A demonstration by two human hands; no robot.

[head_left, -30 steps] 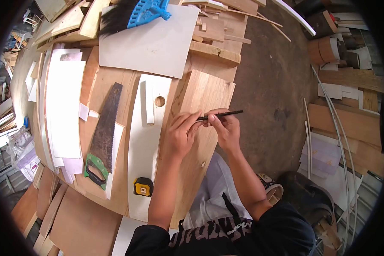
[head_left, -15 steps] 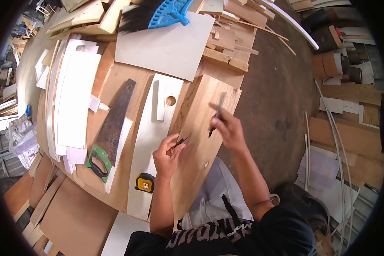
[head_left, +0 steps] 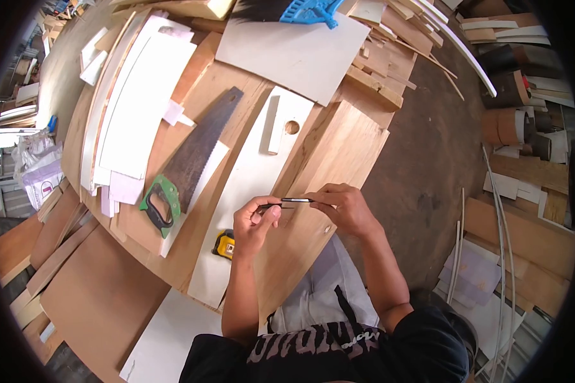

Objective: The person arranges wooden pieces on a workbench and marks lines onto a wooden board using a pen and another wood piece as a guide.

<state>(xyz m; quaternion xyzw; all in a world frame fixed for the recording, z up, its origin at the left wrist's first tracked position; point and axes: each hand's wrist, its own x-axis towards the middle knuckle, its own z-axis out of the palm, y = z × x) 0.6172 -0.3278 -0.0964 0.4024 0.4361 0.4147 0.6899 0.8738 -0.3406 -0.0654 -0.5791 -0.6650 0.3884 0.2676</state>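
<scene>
My left hand [head_left: 255, 222] pinches a small dark pointed piece [head_left: 271, 205] over the wooden board [head_left: 329, 159]. Opposite it, my right hand [head_left: 346, 207] has its fingers closed on a slim dark tool with a shiny section [head_left: 297, 200]. The two held pieces are close together; whether they touch is unclear. Left of my hands lies a white board [head_left: 246, 172] with a round hole and a small white strip [head_left: 275, 133] on it. A yellow and black tape measure [head_left: 224, 244] sits beside my left forearm, partly hidden by it.
A handsaw with a green handle [head_left: 163, 203] lies left of the white board. White curved panels [head_left: 140, 108] are stacked at the far left. A blue brush [head_left: 312, 11] rests on a pale panel [head_left: 291, 48] at the back. Wood offcuts lie behind and at the right.
My hands were together, came apart with a piece in each, and are now close together again. The right hand's tool has turned from upright to level. The view has shifted, moving the bench contents rightward.
</scene>
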